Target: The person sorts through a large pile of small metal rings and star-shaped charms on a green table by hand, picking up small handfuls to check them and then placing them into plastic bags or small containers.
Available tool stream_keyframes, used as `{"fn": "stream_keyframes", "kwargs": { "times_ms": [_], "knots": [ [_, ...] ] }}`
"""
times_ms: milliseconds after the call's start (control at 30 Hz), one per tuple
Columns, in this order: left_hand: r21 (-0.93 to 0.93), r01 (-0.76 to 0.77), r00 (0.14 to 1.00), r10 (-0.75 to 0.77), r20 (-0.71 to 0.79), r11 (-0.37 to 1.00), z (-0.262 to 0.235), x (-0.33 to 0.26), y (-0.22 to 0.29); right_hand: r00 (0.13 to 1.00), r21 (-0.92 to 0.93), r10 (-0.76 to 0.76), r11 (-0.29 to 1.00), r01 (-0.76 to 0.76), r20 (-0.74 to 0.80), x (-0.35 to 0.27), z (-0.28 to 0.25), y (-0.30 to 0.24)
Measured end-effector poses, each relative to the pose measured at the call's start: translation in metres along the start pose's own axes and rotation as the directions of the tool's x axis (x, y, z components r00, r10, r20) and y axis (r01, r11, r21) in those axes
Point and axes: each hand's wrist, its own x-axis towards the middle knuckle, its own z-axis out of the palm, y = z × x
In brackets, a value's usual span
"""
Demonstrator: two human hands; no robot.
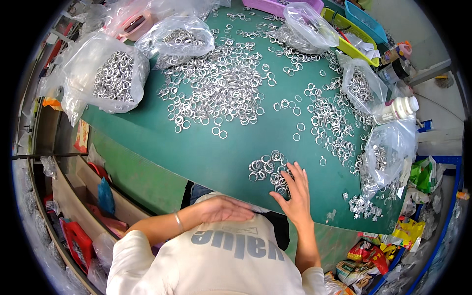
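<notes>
A small pile of silver rings (268,167) lies near the table's front edge. My right hand (296,192) rests at the right side of this pile, fingers stretched and thumb apart, its fingertips against the rings and hiding some of them. Just off the front edge of the green table (196,157), my left hand (227,209) is held flat, fingers extended, close to my shirt. A bracelet (178,222) circles the left wrist. Further back spreads a large heap of rings (221,83), and another scatter of rings (332,120) covers the right side.
Clear plastic bags of rings stand at the back left (120,73), back middle (184,39) and right (381,152). A white bottle (397,109) lies among the right-hand bags. Small silver pieces (363,207) sit near the right corner. Purple (265,5) and yellow-green baskets (351,46) are behind.
</notes>
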Motion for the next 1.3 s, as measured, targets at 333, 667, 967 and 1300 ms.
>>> {"fn": "stream_keyframes", "kwargs": {
  "times_ms": [333, 667, 967, 1300],
  "knots": [
    [0.27, 0.04, 0.999, -0.043, 0.003, 0.962, 0.0, 0.032, 0.0, 0.969, -0.169, 0.026, 0.983, -0.069, -0.247, 0.029, -0.003, -0.017],
    [0.205, 0.009, 1.0, -0.003, -0.028, 0.979, -0.005, 0.04, -0.006, 0.936, 0.084, 0.142, 0.989, -0.121, -0.321, 0.078, -0.041, 0.013],
    [-0.229, 0.107, 0.991, -0.085, 0.103, 0.968, 0.019, 0.045, -0.002, 0.991, 0.052, 0.133, 0.99, -0.132, -0.012, 0.006, -0.029, 0.016],
    [-0.274, 0.203, 0.922, -0.089, 0.376, 0.94, 0.008, 0.056, -0.006, 0.99, -0.07, 0.118, 0.99, -0.123, -0.074, -0.03, 0.019, -0.03]
  ]
}}
